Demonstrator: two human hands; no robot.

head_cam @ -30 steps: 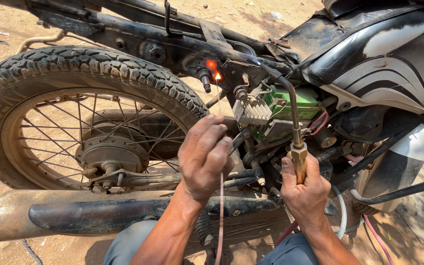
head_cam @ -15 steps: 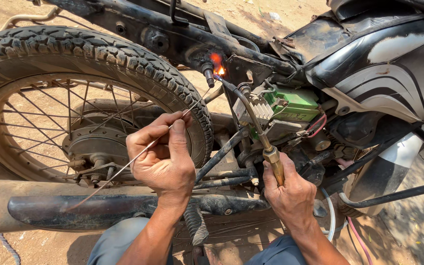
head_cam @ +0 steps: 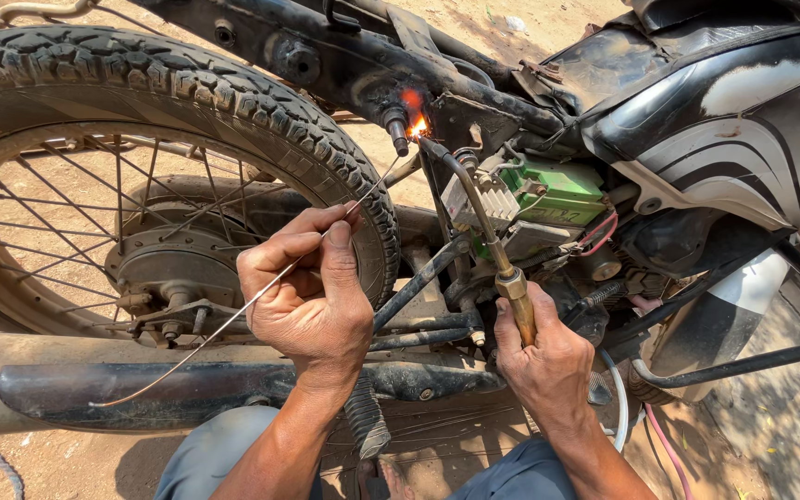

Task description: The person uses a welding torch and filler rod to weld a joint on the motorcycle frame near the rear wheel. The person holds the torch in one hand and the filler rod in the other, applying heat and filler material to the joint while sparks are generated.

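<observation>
With our left hand (head_cam: 312, 301) pinching the filler rod (head_cam: 233, 317) and our right hand (head_cam: 548, 366) clenched around the gas torch (head_cam: 483, 222), the flame (head_cam: 416, 120) on the frame (head_cam: 326, 51) risks scorching the nearby green battery (head_cam: 562, 190).

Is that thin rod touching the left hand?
Touching. The head view shows the left hand pinching the thin rod between thumb and fingertips.

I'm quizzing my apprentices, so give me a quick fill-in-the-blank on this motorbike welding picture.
1. The left hand pinches a thin filler ____.
2. The right hand grips a brass-handled ____.
3. The flame burns on the bike's black ____.
4. Behind the left hand stands a spoked ____.

Missing: rod; torch; frame; wheel
</observation>
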